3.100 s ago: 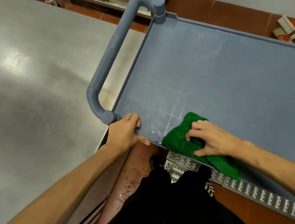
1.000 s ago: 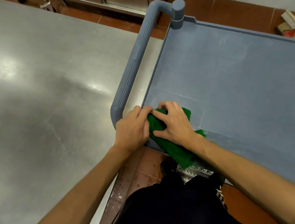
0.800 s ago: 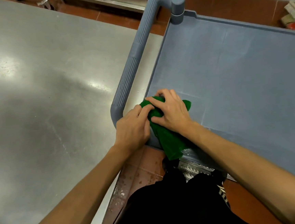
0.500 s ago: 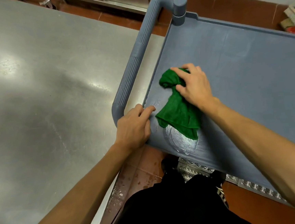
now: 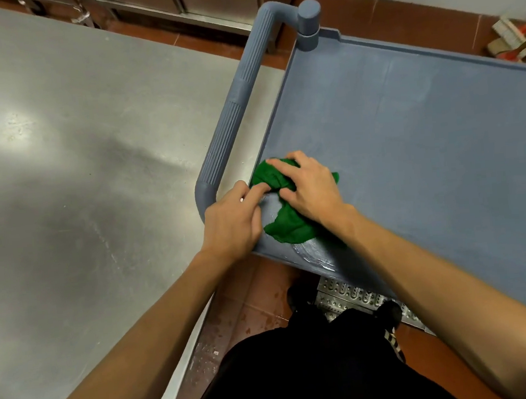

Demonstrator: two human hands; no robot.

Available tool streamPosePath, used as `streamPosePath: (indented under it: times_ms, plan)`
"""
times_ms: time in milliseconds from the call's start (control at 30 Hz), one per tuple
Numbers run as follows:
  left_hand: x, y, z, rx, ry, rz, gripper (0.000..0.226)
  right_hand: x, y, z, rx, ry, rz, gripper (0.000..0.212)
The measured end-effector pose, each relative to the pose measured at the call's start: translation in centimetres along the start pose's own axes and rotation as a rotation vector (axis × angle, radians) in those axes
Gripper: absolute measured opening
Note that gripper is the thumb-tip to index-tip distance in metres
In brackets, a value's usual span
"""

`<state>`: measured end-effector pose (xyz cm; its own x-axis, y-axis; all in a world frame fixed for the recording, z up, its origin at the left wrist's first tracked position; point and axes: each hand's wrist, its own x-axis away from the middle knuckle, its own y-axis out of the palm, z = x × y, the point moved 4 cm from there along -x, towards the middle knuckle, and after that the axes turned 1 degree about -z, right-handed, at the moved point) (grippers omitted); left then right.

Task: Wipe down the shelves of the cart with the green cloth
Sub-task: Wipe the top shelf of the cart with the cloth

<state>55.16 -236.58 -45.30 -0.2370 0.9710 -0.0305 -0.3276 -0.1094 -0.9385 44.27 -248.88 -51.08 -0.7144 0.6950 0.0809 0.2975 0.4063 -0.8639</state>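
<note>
The grey-blue cart's top shelf (image 5: 409, 142) fills the right of the head view, with a raised rim and a ribbed handle (image 5: 235, 112) along its left end. A crumpled green cloth (image 5: 286, 226) lies in the shelf's near left corner on a wet smear. My right hand (image 5: 308, 189) presses down on the cloth, fingers curled into its bunched top. My left hand (image 5: 231, 221) rests on the corner of the cart by the handle's base, its fingertips touching the cloth's left edge.
A stainless steel table (image 5: 79, 183) stands against the cart's left side. Brown floor tiles and a perforated metal drain grate (image 5: 349, 296) lie below the cart's near edge, by my feet. A brush (image 5: 508, 41) lies on the floor at the far right.
My right hand has pulled the cloth back from further up the shelf into the near left corner. My left hand has stayed on the cart's corner, fingertips now meeting the cloth.
</note>
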Motion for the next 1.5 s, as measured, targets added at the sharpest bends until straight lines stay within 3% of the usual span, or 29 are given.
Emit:
streamPosePath:
  times_ms: [200, 733, 1133, 1500]
  plan:
    - [0.2, 0.0, -0.1, -0.014, 0.004, 0.007, 0.041, 3.7, 1.5, -2.3, 0.032, -0.178, -0.161, 0.063]
    - [0.2, 1.0, -0.9, -0.073, 0.056, 0.093, 0.034, 9.7, -0.8, -0.7, 0.216, -0.282, -0.381, 0.062]
    - [0.0, 1.2, -1.0, -0.121, 0.027, 0.05, 0.031, 15.2, -3.8, 4.6, 0.238, -0.19, -0.334, 0.059]
    - [-0.6, 2.0, -0.1, -0.231, -0.111, -0.123, 0.023, 20.5, -7.3, 10.7, 0.196, -0.056, -0.268, 0.057]
